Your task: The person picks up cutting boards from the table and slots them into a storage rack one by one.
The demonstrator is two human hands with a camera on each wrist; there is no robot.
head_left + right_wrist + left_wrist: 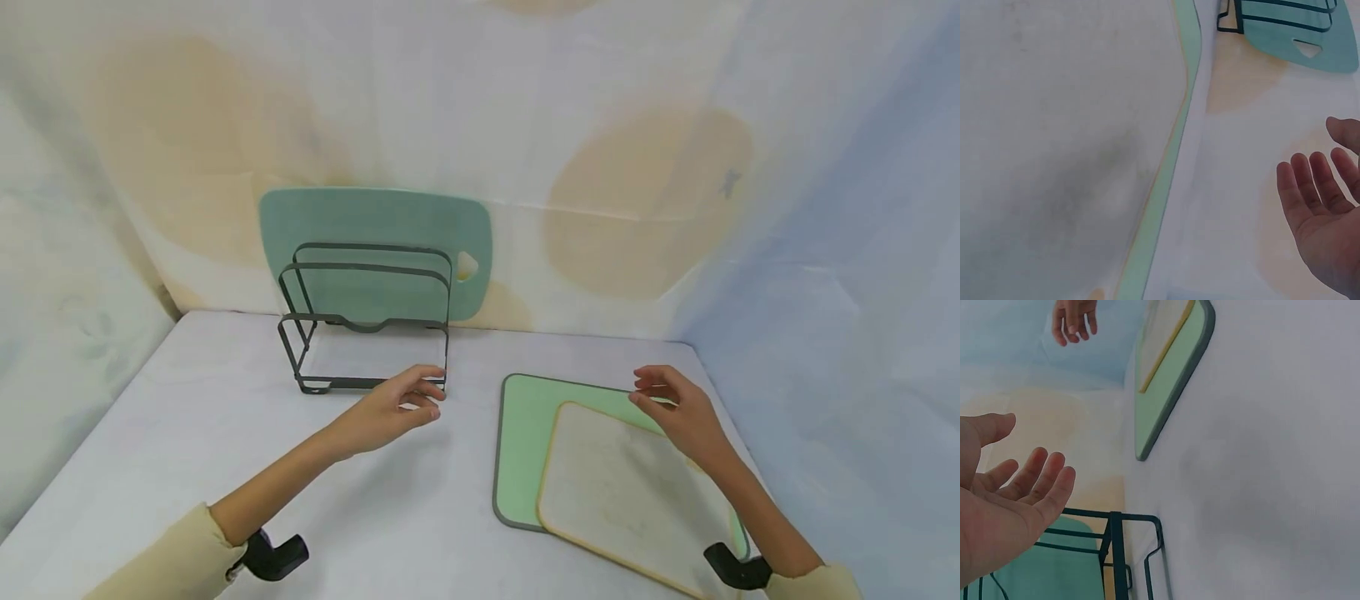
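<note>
Fingers (427, 392) of the left hand (390, 410) relaxed, empty, touching the rack (367, 321) at centre frame. Right hand (678, 408) hovers loosely curled over the white board (622, 492), lower right.

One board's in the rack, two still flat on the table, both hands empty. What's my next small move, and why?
Probably lower the right hand onto the far edge of the white board and grip it. It lies on top of the light green board, so it comes off first. The rack has free slots in front of the teal board.
</note>
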